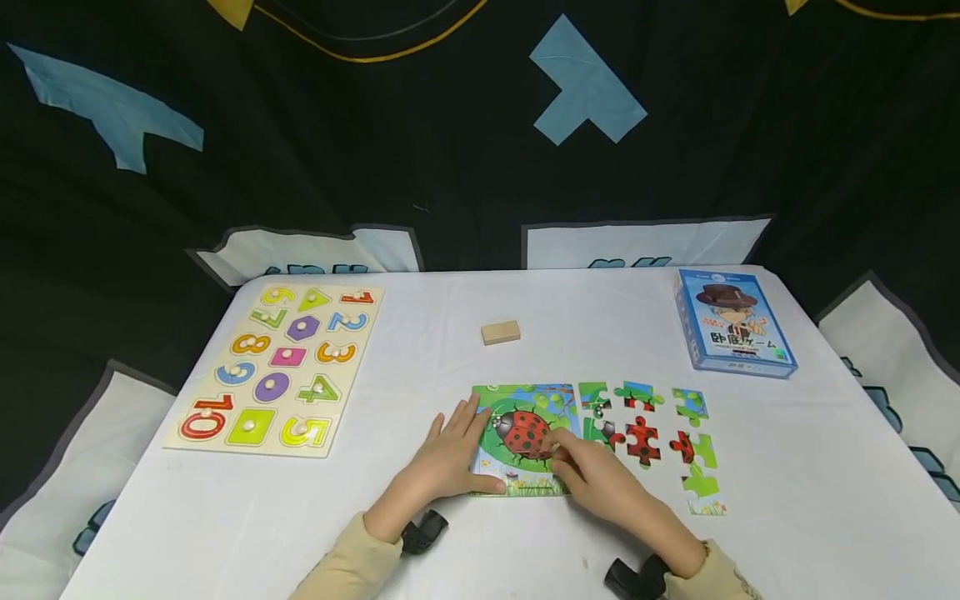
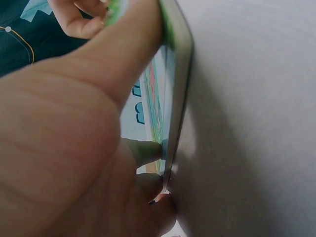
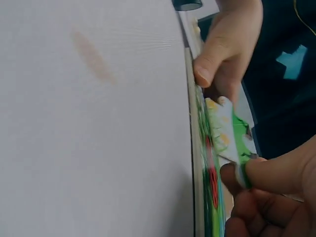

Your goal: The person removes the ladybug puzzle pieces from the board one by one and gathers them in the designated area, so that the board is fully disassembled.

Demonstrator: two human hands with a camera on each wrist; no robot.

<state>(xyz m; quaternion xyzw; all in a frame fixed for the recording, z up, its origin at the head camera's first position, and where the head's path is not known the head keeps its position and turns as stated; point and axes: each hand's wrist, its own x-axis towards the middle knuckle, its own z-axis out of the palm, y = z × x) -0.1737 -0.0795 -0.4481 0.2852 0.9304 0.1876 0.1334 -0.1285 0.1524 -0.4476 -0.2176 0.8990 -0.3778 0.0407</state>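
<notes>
The ladybug puzzle board (image 1: pixel 561 417) lies flat on the table before me. My left hand (image 1: pixel 446 462) rests along its left side, fingers spread and thumb on its lower left corner. In the left wrist view, the fingertips (image 2: pixel 148 150) touch the board's edge. Over the right part of the picture, my right hand (image 1: pixel 603 479) pinches a green and white puzzle piece (image 3: pixel 224 131) between thumb and finger; the hand mostly hides it in the head view. Loose pieces, among them a red ladybug piece (image 1: pixel 642 442) and a green piece (image 1: pixel 700 482), lie right of the board.
A wooden number board (image 1: pixel 345 417) lies at the left. Behind the puzzle is a small wooden block (image 1: pixel 500 332). A blue game box (image 1: pixel 738 321) sits at the back right. The white table (image 1: pixel 420 325) ends at a black patterned cloth (image 1: pixel 450 167).
</notes>
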